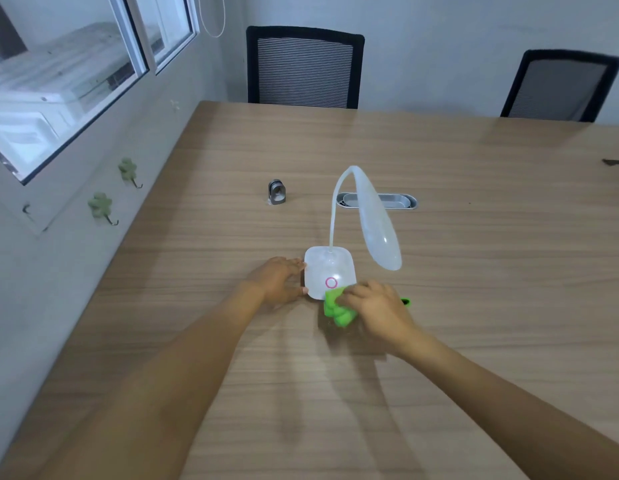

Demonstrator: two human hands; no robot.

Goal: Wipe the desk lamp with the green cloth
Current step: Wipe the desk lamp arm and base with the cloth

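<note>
Desk lamp (330, 271), green cloth (337, 306) at base

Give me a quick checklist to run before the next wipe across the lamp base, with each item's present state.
1. Green cloth in the right hand: ok, bunched under the fingers.
2. Cloth touching the desk lamp: ok, it sits at the base's near right corner, just below the pink ring.
3. Base steadied: ok, the left hand rests against its left edge.
4. Lamp head out of the wiping path: ok, it hangs to the right, above the base.
5. Table around the base free of obstacles: ok, the small metal object stands well behind.
6. Base already clean: cannot tell.
</note>
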